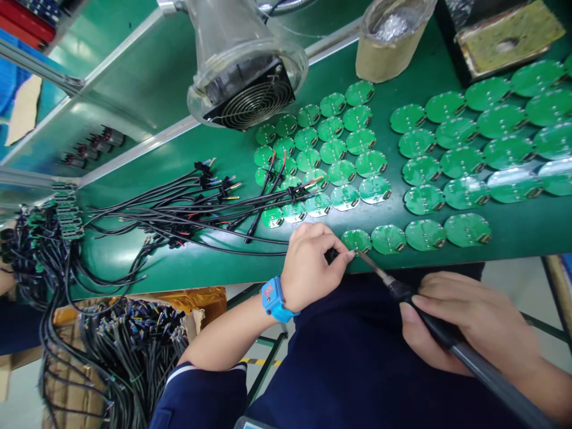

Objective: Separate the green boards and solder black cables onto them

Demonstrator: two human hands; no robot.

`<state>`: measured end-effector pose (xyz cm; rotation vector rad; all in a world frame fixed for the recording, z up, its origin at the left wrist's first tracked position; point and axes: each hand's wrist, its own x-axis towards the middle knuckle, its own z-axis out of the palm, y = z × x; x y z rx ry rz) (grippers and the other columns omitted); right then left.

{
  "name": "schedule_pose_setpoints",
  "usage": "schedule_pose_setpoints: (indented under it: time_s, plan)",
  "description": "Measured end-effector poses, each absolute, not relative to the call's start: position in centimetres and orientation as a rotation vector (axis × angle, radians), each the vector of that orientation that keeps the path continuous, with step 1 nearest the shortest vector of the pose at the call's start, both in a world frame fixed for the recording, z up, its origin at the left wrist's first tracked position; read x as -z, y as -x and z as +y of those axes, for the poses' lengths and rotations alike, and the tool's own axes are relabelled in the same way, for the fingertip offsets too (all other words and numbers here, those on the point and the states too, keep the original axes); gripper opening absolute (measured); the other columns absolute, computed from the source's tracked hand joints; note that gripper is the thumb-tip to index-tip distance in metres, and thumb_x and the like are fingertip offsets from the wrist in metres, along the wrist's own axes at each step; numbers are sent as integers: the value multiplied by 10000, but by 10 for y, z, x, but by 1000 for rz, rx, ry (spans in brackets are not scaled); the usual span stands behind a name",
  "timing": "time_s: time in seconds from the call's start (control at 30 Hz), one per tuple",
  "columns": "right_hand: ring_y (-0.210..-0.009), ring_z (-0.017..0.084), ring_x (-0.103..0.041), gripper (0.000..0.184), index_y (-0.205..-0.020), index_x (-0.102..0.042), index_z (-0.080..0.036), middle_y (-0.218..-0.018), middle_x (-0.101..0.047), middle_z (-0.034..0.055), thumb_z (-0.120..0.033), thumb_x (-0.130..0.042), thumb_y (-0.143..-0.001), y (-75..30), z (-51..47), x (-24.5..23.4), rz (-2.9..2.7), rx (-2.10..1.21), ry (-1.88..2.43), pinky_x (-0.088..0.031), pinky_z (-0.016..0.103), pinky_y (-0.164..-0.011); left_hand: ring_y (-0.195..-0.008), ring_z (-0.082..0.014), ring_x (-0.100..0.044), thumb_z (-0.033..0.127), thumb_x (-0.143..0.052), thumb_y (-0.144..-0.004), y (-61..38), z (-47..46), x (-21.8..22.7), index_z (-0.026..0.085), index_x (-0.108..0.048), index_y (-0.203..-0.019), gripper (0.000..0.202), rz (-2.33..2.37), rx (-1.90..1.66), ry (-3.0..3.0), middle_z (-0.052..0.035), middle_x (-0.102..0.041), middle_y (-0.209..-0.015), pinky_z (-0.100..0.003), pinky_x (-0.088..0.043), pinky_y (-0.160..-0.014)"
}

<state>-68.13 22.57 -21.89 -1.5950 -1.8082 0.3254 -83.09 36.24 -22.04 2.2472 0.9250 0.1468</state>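
On the bench, we have a long, black-handled soldering iron, a black cable and a round green circuit board at the near edge. Our right hand grasps the iron, tip at the board's rim; our left hand pinches the cable beside it. Toward the far edge, a fan overhangs; loose cables partly cover the rows of boards.

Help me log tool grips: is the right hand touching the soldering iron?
Touching: the head view shows the right hand gripping the soldering iron's black handle.
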Motion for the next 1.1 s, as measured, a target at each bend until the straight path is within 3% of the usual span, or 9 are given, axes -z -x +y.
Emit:
schedule_pose_setpoints:
  time_s: [0.47,0.6,0.73,1.1]
  plan:
    - [-430,105,-478,233,-531,-410,-215,-457,-485,-24,-178,-522,-732,684,228,216,-1848,-274,1672,-415,261,-423,-795,-154,-475,284,-621,-766,831,365,221,208,-623,-710,94,908,-126,-2235,8,-558,-763,-334,-372,-793]
    - [-462,110,-506,135,-657,-458,-209,-490,-495,-36,-158,-577,-697,685,226,220,-1787,-259,1624,-447,267,-449,-805,-158,-469,285,-596,-781,829,362,219,206,-610,-716,103,938,-98,-2256,6,-547,-757,-335,-367,-787]
    - [-497,129,-522,194,-787,-489,-187,-535,-526,-21,-141,-627,-658,686,223,224,-1768,-222,1589,-469,297,-476,-803,-168,-460,290,-559,-792,827,358,220,193,-584,-706,132,1003,-86,-2324,-7,-529,-769,-346,-362,-775]
    - [-543,139,-537,191,-794,-509,-145,-561,-557,22,-80,-625,-656,688,225,221,-1761,-150,1513,-486,304,-509,-805,-172,-449,267,-535,-785,825,359,220,190,-560,-681,131,992,-32,-2397,-15,-507,-781,-339,-359,-753]
